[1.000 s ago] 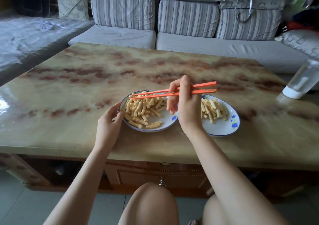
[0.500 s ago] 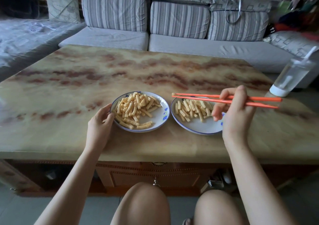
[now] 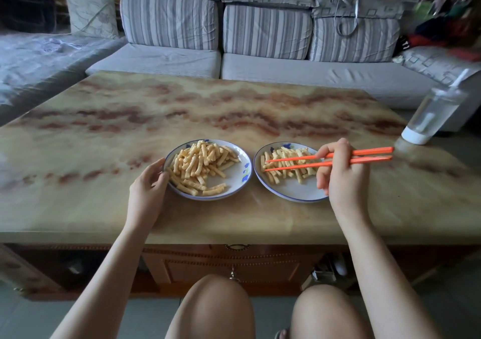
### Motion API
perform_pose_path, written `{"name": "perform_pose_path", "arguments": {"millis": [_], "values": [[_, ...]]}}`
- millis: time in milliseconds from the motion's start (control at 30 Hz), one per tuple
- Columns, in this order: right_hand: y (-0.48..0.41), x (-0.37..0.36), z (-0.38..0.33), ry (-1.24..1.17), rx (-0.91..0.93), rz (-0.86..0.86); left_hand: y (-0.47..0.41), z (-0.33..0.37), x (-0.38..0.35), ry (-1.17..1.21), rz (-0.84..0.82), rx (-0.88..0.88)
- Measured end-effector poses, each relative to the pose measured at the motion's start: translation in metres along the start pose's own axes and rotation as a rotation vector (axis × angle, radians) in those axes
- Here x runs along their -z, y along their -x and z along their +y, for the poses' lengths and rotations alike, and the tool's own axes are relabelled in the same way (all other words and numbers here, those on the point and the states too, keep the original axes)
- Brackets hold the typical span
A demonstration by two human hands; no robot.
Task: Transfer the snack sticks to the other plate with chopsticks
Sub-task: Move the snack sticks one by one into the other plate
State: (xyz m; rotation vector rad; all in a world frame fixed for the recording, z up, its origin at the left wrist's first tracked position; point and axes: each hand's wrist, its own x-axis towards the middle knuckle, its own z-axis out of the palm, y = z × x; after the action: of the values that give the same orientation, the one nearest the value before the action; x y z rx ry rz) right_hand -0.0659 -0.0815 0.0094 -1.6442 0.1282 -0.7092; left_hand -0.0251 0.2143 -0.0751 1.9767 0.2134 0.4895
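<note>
From my remote feed, the biggest thing is the grey sofa (image 3: 260, 73) across the back, with striped, wrinkled back cushions and plain woven seats. In front of it stands the low table (image 3: 130, 120): a glossy, stone-look top in cream yellow with rusty red-brown streaks, over a carved wooden base with a drawer (image 3: 234, 266). The floor below is pale tile.

Two round, shallow white plates with blue rims and small blue flowers sit side by side near the table's front edge, close but apart. The left plate (image 3: 238, 180) carries the fuller heap; the right plate (image 3: 294, 191) has a thinner layer.

My left hand (image 3: 147, 190) holds the left plate's near-left rim, fingers curled against it. My right hand (image 3: 343, 180) pinches the chopsticks between thumb and bent fingers, over the right plate's right edge.

A clear plastic bottle (image 3: 432, 115) with a white end stands at the table's far right edge, blurred.

The chopsticks (image 3: 369, 160) are orange, straight and slim. Their long axis runs nearly level, left to right; the tips point left, slightly parted, over the right plate's pile, and the butts point at the bottle. I cannot tell whether they grip a piece.

The snack sticks (image 3: 200, 161) are short, ridged, pale yellow rods, lying every way in both plates.
</note>
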Motion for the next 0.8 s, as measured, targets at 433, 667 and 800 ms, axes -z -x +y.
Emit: {"name": "perform_pose_path", "arguments": {"millis": [433, 667, 800], "values": [[0.019, -0.057, -0.019, -0.194, -0.086, -0.323, 0.000, 0.001, -0.001, 0.017, 0.004, 0.005], [0.037, -0.080, -0.013, -0.120, -0.018, -0.477, 0.000, 0.000, 0.000, 0.013, -0.001, -0.013], [0.037, -0.078, -0.010, -0.118, -0.028, -0.433, 0.000, -0.001, 0.000, 0.019, 0.000, -0.010]]}}
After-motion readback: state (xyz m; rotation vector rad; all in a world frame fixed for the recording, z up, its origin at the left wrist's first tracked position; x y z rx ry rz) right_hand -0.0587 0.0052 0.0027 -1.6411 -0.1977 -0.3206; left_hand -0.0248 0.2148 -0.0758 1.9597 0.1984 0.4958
